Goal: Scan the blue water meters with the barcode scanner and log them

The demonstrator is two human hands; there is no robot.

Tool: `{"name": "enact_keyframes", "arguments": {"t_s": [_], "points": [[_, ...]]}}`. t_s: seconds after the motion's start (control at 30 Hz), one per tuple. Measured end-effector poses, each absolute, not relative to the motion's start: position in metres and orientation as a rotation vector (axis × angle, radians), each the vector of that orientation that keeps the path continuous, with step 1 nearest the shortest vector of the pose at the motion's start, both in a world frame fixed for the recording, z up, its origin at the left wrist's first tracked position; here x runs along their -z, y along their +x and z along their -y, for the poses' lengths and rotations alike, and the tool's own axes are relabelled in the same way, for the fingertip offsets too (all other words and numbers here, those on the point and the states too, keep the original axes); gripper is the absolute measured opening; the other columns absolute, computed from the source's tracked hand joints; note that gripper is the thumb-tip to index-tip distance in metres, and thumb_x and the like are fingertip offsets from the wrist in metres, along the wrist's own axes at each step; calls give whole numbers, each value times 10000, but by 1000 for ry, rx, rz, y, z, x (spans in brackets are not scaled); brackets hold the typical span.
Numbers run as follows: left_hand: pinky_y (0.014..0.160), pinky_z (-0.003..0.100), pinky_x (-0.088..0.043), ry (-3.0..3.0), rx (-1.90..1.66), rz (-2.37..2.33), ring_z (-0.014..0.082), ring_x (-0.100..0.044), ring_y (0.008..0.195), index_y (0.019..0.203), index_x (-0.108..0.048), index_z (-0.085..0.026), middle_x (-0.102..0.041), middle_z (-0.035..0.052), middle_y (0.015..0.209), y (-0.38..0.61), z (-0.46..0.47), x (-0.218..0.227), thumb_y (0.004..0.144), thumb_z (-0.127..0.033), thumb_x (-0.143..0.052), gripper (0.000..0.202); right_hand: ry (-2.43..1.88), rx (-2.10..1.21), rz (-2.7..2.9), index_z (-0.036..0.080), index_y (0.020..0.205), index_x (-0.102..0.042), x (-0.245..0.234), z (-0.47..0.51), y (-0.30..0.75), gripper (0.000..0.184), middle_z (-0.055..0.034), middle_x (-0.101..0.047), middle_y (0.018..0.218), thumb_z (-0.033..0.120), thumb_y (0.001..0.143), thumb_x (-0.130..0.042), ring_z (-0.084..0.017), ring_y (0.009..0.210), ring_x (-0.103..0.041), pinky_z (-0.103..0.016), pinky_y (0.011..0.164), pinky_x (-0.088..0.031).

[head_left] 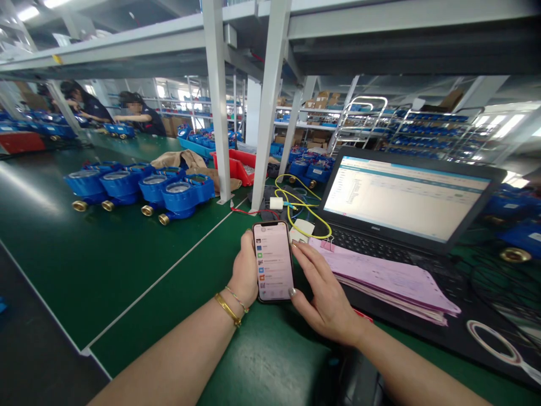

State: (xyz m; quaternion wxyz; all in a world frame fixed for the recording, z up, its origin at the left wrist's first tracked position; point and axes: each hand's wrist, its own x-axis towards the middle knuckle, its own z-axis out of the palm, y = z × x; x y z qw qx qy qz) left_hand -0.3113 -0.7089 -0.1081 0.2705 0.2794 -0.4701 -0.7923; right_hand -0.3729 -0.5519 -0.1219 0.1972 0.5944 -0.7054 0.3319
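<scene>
A smartphone (274, 262) with a lit list on its screen is held upright above the green bench. My left hand (245, 268) is closed around its left edge, with a gold bracelet at the wrist. At the phone's right edge is my right hand (323, 293), its fingers spread and the thumb by the lower right corner of the screen. Nothing is gripped in it; whether its fingertips touch the phone I cannot tell. Just right of that hand, a clipped stack of pink papers (380, 276) lies over the keyboard of an open laptop (406, 197).
Several blue water meters (180, 194) with brass ends stand on the green bench (169, 293) at left. Behind the posts is a red bin (239, 166). A yellow cable (296, 197) loops beside the laptop. A tape roll (494, 342) lies at right. Co-workers (141, 115) work far left.
</scene>
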Motion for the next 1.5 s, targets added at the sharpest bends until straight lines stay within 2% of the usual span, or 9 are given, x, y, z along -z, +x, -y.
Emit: {"name": "enact_keyframes", "arguments": {"t_s": [0.13, 0.33, 0.43, 0.6, 0.7, 0.9, 1.2, 1.4, 1.5], "points": [[580, 268, -442, 721, 2111, 1332, 196, -567, 661, 864, -650, -143, -633, 54, 764, -311, 710, 111, 755, -719, -527, 599, 1709, -947, 1977, 138, 1496, -224, 119, 552, -372, 678, -165, -294, 1498, 177, 862, -461, -283, 1396, -263, -530, 1130, -332], [577, 265, -444, 717, 2128, 1317, 192, -576, 655, 864, -642, -159, -640, 41, 781, -311, 710, 111, 757, -679, -542, 540, 1804, -949, 1909, 167, 1317, -492, 119, 551, -373, 467, -173, -218, 1531, 156, 851, -478, -340, 1402, -239, -598, 1082, -347], [581, 258, -441, 707, 2082, 1323, 190, -580, 667, 872, -638, -168, -639, 29, 781, -311, 711, 113, 749, -668, -565, 520, 1819, -940, 1901, 173, 1240, -560, 119, 551, -374, 398, -162, -201, 1541, 140, 854, -472, -346, 1404, -236, -599, 1075, -351], [607, 270, -451, 697, 2103, 1319, 202, -593, 697, 891, -639, -164, -643, 36, 795, -311, 711, 114, 762, -651, -553, 511, 1776, -925, 1933, 120, 1388, -426, 119, 552, -373, 533, -209, -260, 1508, 152, 858, -465, -330, 1401, -250, -582, 1094, -344], [596, 263, -445, 697, 2077, 1333, 197, -586, 691, 889, -640, -168, -644, 33, 795, -311, 710, 113, 769, -639, -559, 493, 1761, -921, 1935, 137, 1450, -341, 119, 552, -373, 593, -202, -271, 1506, 172, 870, -463, -322, 1401, -255, -574, 1095, -354], [587, 257, -442, 693, 2074, 1336, 195, -589, 684, 887, -643, -161, -649, 42, 807, -311, 709, 110, 781, -608, -547, 470, 1771, -928, 1954, 180, 1478, -286, 118, 552, -373, 643, -180, -262, 1514, 176, 863, -475, -319, 1400, -264, -574, 1096, -357], [588, 256, -449, 721, 2064, 1318, 195, -593, 685, 885, -651, -172, -654, 33, 807, -311, 710, 111, 757, -627, -572, 479, 1778, -918, 1967, 165, 1460, -313, 117, 551, -372, 622, -168, -267, 1518, 189, 859, -475, -296, 1408, -258, -544, 1116, -346], [618, 267, -468, 677, 2113, 1311, 204, -606, 704, 917, -652, -175, -661, 38, 831, -312, 713, 114, 763, -613, -579, 470, 1789, -879, 1935, 168, 1383, -444, 118, 552, -373, 532, -155, -214, 1545, 165, 852, -472, -312, 1416, -233, -561, 1100, -354], [627, 269, -470, 684, 2125, 1289, 204, -605, 703, 915, -655, -172, -657, 36, 823, -312, 713, 114, 756, -614, -594, 474, 1786, -880, 1942, 179, 1431, -385, 118, 552, -373, 587, -159, -223, 1542, 182, 852, -481, -316, 1412, -244, -567, 1096, -356]]}}
